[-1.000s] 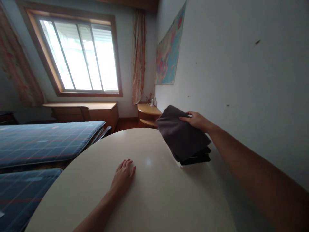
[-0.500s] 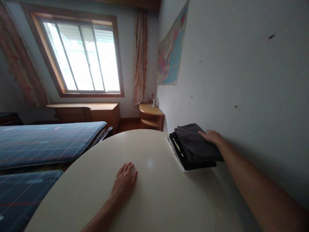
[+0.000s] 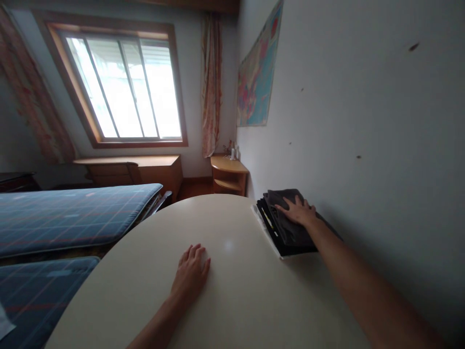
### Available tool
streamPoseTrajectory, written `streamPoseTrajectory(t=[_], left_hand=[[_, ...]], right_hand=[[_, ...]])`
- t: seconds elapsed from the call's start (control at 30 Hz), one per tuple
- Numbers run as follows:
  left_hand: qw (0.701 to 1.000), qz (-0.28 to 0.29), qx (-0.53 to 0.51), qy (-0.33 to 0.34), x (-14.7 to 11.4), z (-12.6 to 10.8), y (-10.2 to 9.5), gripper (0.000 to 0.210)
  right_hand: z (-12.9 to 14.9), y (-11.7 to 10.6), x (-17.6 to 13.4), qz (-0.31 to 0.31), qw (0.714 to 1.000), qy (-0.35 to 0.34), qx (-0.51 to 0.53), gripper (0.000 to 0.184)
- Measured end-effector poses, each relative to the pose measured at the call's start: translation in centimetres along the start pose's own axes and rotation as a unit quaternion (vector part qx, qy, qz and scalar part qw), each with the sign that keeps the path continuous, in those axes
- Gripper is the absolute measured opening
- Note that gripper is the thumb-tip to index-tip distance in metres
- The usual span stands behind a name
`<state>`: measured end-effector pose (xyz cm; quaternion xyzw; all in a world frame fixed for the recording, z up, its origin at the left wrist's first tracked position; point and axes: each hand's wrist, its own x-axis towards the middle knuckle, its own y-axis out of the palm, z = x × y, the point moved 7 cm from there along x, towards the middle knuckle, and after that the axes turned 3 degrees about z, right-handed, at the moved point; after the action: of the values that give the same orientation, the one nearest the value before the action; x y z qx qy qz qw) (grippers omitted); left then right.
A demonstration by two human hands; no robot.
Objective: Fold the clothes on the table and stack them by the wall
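Observation:
On the right side of the pale round-edged table (image 3: 232, 300) lies a stack of folded dark clothes, with a dark grey folded garment (image 3: 290, 232) on top. Under it are a black folded layer (image 3: 267, 220) and a white layer (image 3: 258, 216) at the bottom edge. My right hand (image 3: 298, 212) rests on the grey garment with fingers spread, pressing on its top without gripping. My left hand (image 3: 191, 271) lies palm down on the tabletop, fingers stretched out, apart from the stack and holding nothing.
The wall (image 3: 363, 106) runs close along the stack's right side. Plaid mattresses (image 3: 72, 218) stand beyond the table's left edge. Farther back are a wooden desk (image 3: 160, 162), a small corner shelf (image 3: 230, 165), a window and a wall map (image 3: 257, 77).
My right hand has moved left from the garment's right edge onto the middle of its top, and its fingers have spread. My left hand stays on the table.

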<state>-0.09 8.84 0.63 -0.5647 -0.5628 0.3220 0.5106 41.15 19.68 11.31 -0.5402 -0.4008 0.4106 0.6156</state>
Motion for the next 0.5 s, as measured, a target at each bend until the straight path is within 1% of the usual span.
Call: streamPoseTrajectory(t=[0.07, 0.13, 0.2, 0.27, 0.33, 0.4, 0.43, 0.5], left_hand=[[1.0, 0.005, 0.0, 0.001, 0.0, -0.1, -0.2, 0.042], [1.0, 0.014, 0.002, 0.005, -0.1, -0.4, -0.4, 0.044], [1.0, 0.023, 0.005, 0.011, -0.3, -0.8, -0.8, 0.046], [0.999, 0.03, 0.005, 0.024, -0.5, -1.2, -1.0, 0.048], [0.998, 0.039, 0.0, 0.044, -0.7, -1.5, -1.2, 0.05], [0.997, 0.054, -0.004, 0.063, -0.9, -1.7, -1.0, 0.053], [0.996, 0.063, -0.004, 0.071, -1.0, -1.7, -0.9, 0.056], [0.994, 0.078, -0.002, 0.082, -1.1, -1.6, -0.6, 0.061]], right_hand=[[0.9, -1.1, -0.4, -0.013, 1.0, -0.013, 0.004, 0.077], [2.9, -2.2, -1.6, -0.044, 0.997, -0.052, 0.024, 0.067], [5.9, -2.7, -4.0, -0.082, 0.989, -0.114, 0.054, 0.056], [9.1, -2.0, -7.4, -0.112, 0.976, -0.176, 0.067, 0.051], [12.2, -0.2, -11.3, -0.121, 0.963, -0.228, 0.074, 0.05], [14.6, 2.7, -14.9, -0.089, 0.953, -0.276, 0.089, 0.052], [15.4, 4.1, -16.3, -0.071, 0.951, -0.286, 0.098, 0.055], [16.1, 6.9, -18.3, -0.019, 0.953, -0.283, 0.105, 0.063]])
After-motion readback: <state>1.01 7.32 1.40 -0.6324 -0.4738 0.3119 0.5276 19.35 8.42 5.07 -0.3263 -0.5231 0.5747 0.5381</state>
